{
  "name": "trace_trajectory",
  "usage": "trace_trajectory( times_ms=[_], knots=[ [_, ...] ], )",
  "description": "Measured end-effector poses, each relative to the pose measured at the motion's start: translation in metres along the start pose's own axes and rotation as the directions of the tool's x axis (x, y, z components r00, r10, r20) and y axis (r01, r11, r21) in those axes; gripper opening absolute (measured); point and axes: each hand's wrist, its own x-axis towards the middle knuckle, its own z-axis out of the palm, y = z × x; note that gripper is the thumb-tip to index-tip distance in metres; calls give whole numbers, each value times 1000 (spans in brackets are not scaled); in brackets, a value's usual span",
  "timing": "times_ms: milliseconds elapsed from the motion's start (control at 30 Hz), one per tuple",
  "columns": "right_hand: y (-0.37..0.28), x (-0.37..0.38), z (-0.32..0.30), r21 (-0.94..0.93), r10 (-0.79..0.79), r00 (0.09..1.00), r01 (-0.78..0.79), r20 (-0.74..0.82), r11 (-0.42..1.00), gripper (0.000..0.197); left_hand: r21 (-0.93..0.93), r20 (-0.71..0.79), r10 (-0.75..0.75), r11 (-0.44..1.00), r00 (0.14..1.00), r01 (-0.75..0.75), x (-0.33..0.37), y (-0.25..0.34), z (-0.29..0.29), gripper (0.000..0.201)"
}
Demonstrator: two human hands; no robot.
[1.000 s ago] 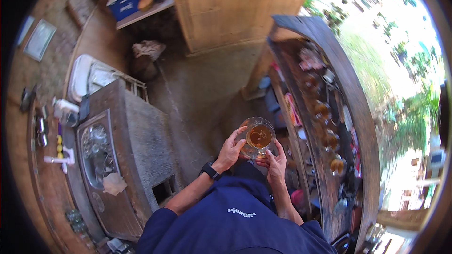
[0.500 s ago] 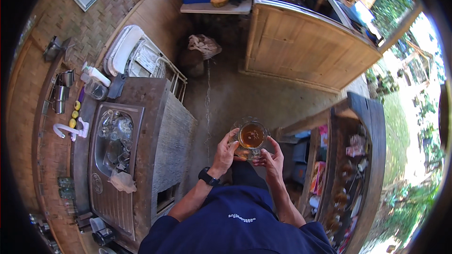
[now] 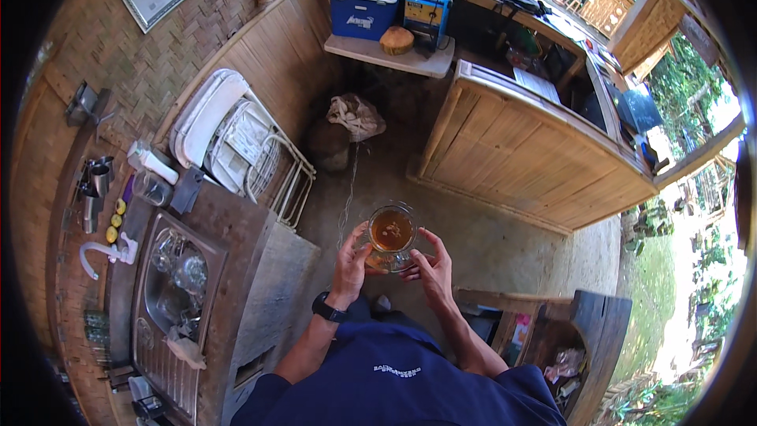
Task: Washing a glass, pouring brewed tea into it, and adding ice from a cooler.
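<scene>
A clear glass cup (image 3: 392,230) of amber-brown liquid is held in front of my body, with pale bits floating on its surface. Beneath it shows a clear glass saucer (image 3: 387,263). My left hand (image 3: 348,272), with a dark watch on its wrist, closes on the saucer's left side. On the opposite side, my right hand (image 3: 432,270) grips the saucer with the thumb on top, close to the cup. Some of the fingertips under the glass are hidden.
To the left is a steel sink (image 3: 168,300) full of glassware, beside folded white chairs (image 3: 236,130). A wooden-panelled counter (image 3: 528,146) stands ahead on the right. At the back, a shelf holds a blue cooler (image 3: 364,12). A wooden shelf unit (image 3: 603,339) is near my right side.
My view has shifted forward, bringing the counter and cooler further into sight, while the shelf unit on the right slid down. Both hands keep hold of the cup and saucer.
</scene>
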Motion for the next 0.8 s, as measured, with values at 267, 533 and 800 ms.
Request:
trace_trajectory(
  times_ms=[267, 533, 800],
  knots=[
    [-40, 144, 16, -97, -3, 998, 8, 59, 995, 50, 5, -31, 46, 999, 998, -46, 132, 39, -10, 50],
    [-89, 274, 46, -71, -27, 998, 31, 56, 997, 45, 6, -19, 70, 998, 997, -70, 266, 85, -20, 47],
    [-130, 407, 50, -55, -38, 992, 45, 117, 997, 46, 43, -109, 105, 994, 988, -100, 393, 111, -18, 43]
  ],
)
